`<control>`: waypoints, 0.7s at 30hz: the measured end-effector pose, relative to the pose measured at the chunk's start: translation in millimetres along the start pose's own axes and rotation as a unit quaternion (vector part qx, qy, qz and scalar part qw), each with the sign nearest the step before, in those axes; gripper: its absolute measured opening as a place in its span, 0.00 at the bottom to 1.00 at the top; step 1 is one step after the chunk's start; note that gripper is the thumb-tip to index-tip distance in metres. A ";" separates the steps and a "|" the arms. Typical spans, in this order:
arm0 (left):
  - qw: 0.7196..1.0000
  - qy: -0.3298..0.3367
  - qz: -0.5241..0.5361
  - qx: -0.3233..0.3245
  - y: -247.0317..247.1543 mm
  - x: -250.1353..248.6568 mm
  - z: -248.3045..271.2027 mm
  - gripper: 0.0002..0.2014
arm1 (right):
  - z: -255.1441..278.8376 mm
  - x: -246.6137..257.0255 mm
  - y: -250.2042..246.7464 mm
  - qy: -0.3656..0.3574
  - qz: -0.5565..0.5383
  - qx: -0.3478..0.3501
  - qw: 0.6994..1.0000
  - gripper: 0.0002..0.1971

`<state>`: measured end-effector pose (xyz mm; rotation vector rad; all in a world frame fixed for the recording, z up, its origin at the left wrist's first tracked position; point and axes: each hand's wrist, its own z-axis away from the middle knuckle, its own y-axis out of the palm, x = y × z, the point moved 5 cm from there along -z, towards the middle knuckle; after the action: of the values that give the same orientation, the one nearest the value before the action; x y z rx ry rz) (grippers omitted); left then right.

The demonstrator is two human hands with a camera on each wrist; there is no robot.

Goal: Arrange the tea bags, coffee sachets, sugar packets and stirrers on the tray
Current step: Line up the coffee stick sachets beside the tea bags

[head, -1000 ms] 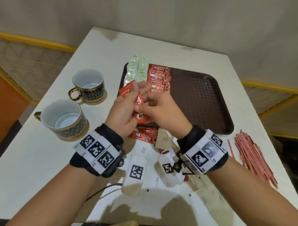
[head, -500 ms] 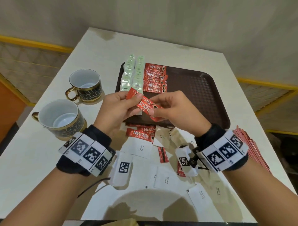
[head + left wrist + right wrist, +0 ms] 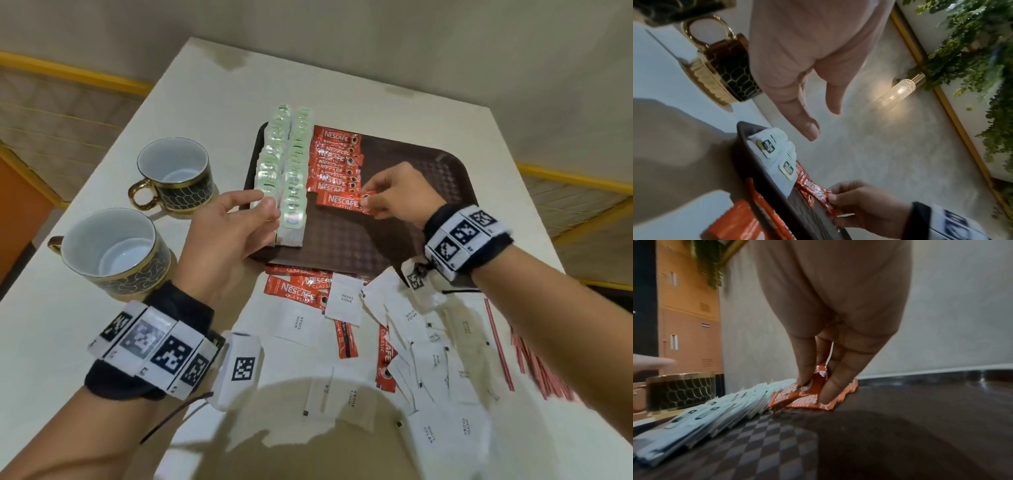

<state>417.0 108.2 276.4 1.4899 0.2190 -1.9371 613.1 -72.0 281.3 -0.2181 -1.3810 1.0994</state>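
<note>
My right hand (image 3: 394, 193) pinches the right end of a red coffee sachet (image 3: 342, 202) between thumb and fingers (image 3: 830, 386), holding it low over the brown tray (image 3: 428, 178) at the near end of the row of coffee sachets (image 3: 337, 161). In the right wrist view the sachet's end is bent upward between the fingertips while its far part rests on the sachets below it. My left hand (image 3: 229, 233) hovers over the near-left corner of the tray with its fingers (image 3: 807, 126) straight and relaxed, gripping nothing, just beside the near end of the two columns of pale green tea bags (image 3: 284, 171). Those tea bags lie overlapping along the tray's left side, and the coffee row sits touching them on the right. The rest of the tray, to the right, is bare checked plastic.

On the white surface (image 3: 51, 342) near the tray lie more loose coffee sachets (image 3: 298, 291), partly under a scatter of white sugar packets (image 3: 411, 342). A bundle of red stirrers (image 3: 534, 363) lies at the near right, blurred. Two black-and-gold cups (image 3: 116, 253) stand on the left of the surface, well apart from the tray.
</note>
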 end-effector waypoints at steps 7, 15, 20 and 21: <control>0.999 0.030 -0.020 -0.005 -10.5 -4.1 11.2 0.17 | -30.6 15.6 15.5 -0.041 0.143 0.000 0.989 0.09; 0.999 0.035 -0.037 -0.013 -12.8 -0.3 13.5 0.16 | -33.2 14.3 17.2 -0.071 0.214 -0.015 0.974 0.12; 0.998 0.025 -0.050 0.016 -5.2 1.6 15.3 0.14 | -27.6 31.5 16.0 -0.129 0.253 -0.034 0.958 0.15; 0.998 0.027 -0.059 0.021 -3.8 1.5 15.6 0.12 | -26.8 33.8 18.7 -0.137 0.262 -0.025 0.955 0.15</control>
<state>402.2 102.5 279.2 1.5897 0.2996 -2.0065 620.4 -25.6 284.0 -0.5056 -1.6495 1.5793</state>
